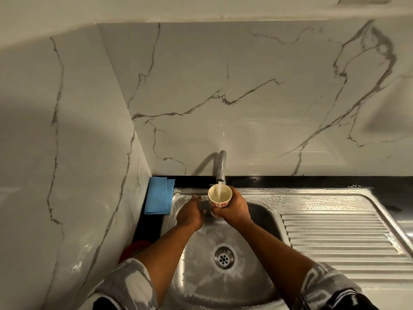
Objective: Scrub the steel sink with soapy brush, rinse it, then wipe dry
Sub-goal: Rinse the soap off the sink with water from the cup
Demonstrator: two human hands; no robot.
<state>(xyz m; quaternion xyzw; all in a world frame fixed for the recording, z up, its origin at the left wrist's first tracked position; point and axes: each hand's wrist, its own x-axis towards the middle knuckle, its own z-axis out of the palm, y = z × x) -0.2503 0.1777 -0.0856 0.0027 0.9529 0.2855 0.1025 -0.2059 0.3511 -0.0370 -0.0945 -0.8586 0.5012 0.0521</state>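
The steel sink [263, 211] has a round basin streaked with white suds, and its drain [224, 257] sits in the middle. Water runs from the steel tap [220, 167] into a white cup with red flowers [220, 196]. My right hand [234, 210] grips that cup from the right and below, right under the spout. My left hand [190, 212] hovers over the basin's far left with relaxed fingers, holding nothing. A folded blue cloth [159, 195] lies on the black counter left of the sink.
The ribbed drainboard [335, 238] to the right carries foam along its far edge. Marble-look tiles rise behind and to the left. A red object [131, 250] shows partly behind my left forearm, at the counter's left edge.
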